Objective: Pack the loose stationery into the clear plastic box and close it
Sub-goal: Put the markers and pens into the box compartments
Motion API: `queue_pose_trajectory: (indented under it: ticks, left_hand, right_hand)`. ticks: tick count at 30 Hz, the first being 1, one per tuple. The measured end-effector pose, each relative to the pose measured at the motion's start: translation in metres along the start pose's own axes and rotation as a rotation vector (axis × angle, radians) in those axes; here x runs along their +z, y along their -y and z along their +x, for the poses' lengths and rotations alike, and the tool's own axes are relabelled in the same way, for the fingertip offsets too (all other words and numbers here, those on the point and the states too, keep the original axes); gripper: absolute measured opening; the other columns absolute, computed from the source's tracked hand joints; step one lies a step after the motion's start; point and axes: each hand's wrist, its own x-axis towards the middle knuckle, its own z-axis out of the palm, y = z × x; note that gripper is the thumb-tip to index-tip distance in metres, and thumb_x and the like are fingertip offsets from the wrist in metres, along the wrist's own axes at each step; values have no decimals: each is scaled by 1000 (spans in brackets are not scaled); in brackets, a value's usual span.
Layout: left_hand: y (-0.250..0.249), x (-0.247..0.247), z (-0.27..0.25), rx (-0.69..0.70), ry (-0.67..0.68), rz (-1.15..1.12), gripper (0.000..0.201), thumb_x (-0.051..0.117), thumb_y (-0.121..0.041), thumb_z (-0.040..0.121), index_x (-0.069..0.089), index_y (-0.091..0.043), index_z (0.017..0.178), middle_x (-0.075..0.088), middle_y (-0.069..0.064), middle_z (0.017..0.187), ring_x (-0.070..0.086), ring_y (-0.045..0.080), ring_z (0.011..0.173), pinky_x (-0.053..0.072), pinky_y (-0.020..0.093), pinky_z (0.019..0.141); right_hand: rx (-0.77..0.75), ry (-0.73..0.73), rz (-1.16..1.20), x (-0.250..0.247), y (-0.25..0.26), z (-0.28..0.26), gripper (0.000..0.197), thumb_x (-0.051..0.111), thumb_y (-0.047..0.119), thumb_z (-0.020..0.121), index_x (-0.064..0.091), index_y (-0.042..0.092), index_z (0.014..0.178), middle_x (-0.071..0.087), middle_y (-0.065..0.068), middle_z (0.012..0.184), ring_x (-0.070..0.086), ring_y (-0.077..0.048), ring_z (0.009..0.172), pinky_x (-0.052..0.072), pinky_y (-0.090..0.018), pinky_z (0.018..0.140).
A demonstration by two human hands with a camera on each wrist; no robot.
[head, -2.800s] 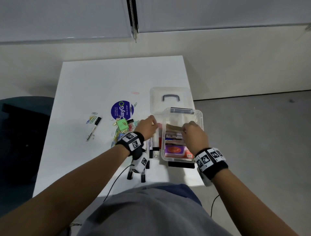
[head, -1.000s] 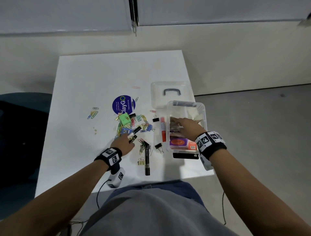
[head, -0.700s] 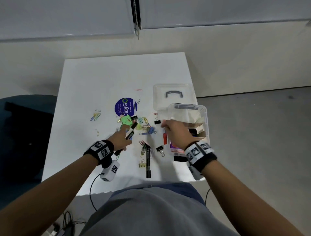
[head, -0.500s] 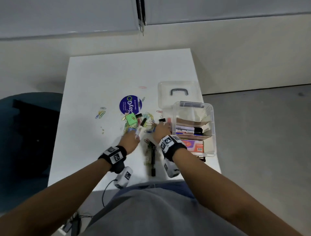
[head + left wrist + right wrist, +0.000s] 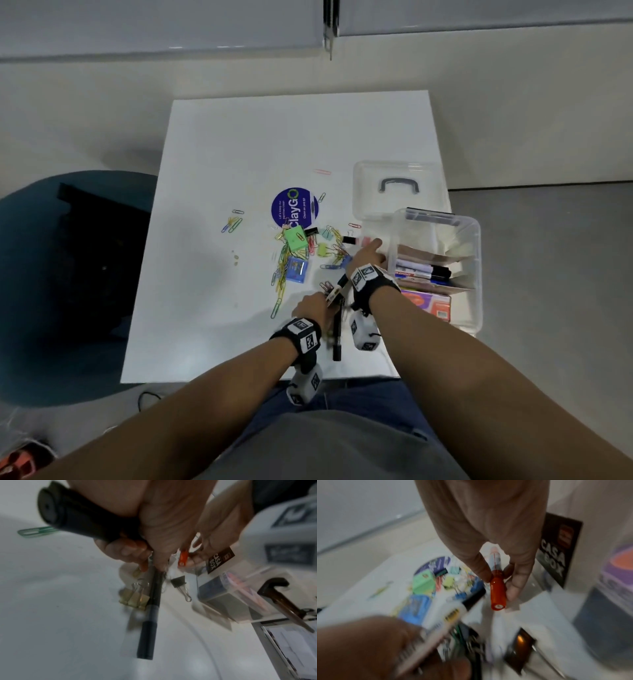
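Note:
The clear plastic box stands open at the table's right edge with markers and card packs inside. Its lid lies just behind it. My right hand is by the box's left wall and pinches a red marker between thumb and fingers. My left hand is nearer me and grips a white marker with a black cap. Its fingertips reach down to a black pen lying on the table. A gold binder clip and a black one lie beside that pen.
A heap of coloured paper clips, a green note pad and a small blue box lie left of my hands, near a round purple sticker. A dark teal chair stands left of the white table.
My right hand came out of the box and moved left to take the red marker. My left hand picked up the black-capped marker and drew back toward the black pen.

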Motion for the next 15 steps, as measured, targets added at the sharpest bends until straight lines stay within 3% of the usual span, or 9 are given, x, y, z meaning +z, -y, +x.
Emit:
queue_pose_trajectory:
  ticks: [3, 5, 9, 12, 15]
  left_hand:
    - [-8, 2, -1, -27, -8, -50, 42, 57, -44, 91, 57, -7, 113, 65, 14, 111, 65, 35, 99, 51, 37, 77]
    - [-11, 1, -1, -39, -31, -66, 46, 61, -47, 87, 60, -8, 111, 67, 13, 109, 66, 33, 97, 53, 36, 76]
    - [-19, -1, 1, -16, -21, -23, 37, 61, -35, 91, 59, -4, 112, 65, 15, 115, 65, 34, 101, 53, 37, 79]
    - [-20, -2, 3, 16, -5, -29, 42, 54, -38, 95, 55, -2, 117, 61, 17, 119, 63, 34, 106, 49, 35, 77]
    - [-20, -6, 4, 89, 14, -64, 39, 50, -35, 97, 52, -2, 119, 60, 18, 122, 60, 34, 108, 47, 36, 81]
  right_hand:
    - [-18, -32, 67, -24, 16, -3, 64, 61, 11, 89, 25, 1, 140, 39, -22, 138, 50, -34, 120, 44, -35, 86]
    - [-145, 27, 85, -48, 20, -11, 48, 55, 9, 90, 34, -1, 132, 42, -21, 134, 50, -35, 117, 43, -35, 85]
    - [-438, -45, 37, -104, -7, -29, 35, 48, 3, 86, 46, 7, 121, 49, -18, 115, 53, -32, 87, 43, -35, 74]
    - [-521, -199, -266, -131, -43, -29, 35, 53, 4, 85, 55, 12, 119, 53, -17, 115, 56, -35, 100, 50, -40, 81]
    - [-460, -167, -538, -137, -73, -27, 32, 50, 11, 91, 59, 18, 121, 54, -14, 122, 53, -35, 112, 48, -43, 91]
